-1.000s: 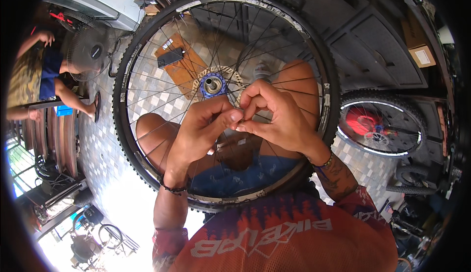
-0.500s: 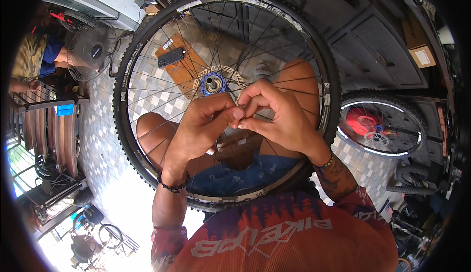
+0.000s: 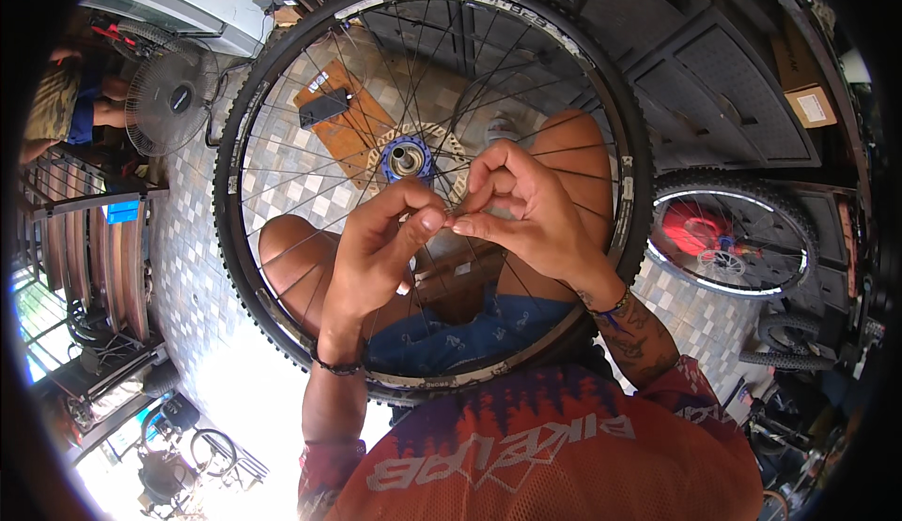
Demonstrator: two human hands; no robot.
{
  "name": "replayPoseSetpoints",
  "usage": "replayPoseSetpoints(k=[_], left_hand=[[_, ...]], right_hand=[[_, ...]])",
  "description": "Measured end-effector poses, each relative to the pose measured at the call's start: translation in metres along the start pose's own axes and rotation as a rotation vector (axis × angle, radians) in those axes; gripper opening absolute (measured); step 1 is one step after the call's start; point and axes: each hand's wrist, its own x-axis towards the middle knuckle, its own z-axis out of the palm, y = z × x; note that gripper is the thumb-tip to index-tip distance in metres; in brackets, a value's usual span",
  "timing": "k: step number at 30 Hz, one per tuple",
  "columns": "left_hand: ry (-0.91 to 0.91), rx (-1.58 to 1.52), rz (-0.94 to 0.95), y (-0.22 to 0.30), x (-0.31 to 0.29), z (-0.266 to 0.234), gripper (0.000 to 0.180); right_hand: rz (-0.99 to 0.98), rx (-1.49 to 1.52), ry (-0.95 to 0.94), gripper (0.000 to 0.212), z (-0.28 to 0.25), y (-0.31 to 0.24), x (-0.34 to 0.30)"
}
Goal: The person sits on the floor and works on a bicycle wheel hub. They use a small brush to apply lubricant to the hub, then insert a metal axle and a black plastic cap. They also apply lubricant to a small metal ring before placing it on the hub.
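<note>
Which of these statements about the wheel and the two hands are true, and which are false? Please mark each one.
1. The large black-tyred spoked bicycle wheel rests on the person's lap. True.
2. The wheel's hub is red. False: it is blue.
3. Both hands meet at the spokes, left hand and right hand fingertips almost touching. True.
4. The right hand grips the tyre. False: its fingers pinch near a spoke.
5. A second smaller wheel lies to the right. True.

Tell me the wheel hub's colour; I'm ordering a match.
Blue hub, seen in the head view.
</note>
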Motion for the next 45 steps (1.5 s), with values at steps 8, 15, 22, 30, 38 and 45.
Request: replayPoseSetpoints(k=[8, 15, 22, 30, 38, 45], left_hand=[[-0.1, 0.379, 0.155, 0.005, 0.005, -0.011, 0.01], [-0.036, 0.215, 0.073, -0.003, 0.003, -0.017, 0.013], [-0.032, 0.081, -0.146, 0.006, 0.0, -0.014, 0.018], [0.042, -0.197, -0.193, -0.003, -0.011, -0.017, 0.021], [-0.026, -0.136, -0.22, -0.012, -0.016, -0.02, 0.026], [0.037, -0.343, -0.194, 0.001, -0.025, -0.004, 0.022]], right_hand=[[0.187, -0.276, -0.273, 0.036, -0.01, -0.006, 0.017], [0.076, -0.329, -0.228, 0.042, -0.006, -0.016, 0.02], [0.193, -0.225, -0.289, 0.047, 0.003, -0.023, 0.022], [0.11, 0.096, -0.087, 0.042, 0.014, -0.008, 0.014], [0.2, 0.131, -0.121, 0.039, 0.016, -0.007, 0.009], [0.149, 0.189, 0.006, 0.039, 0.022, 0.009, 0.003]])
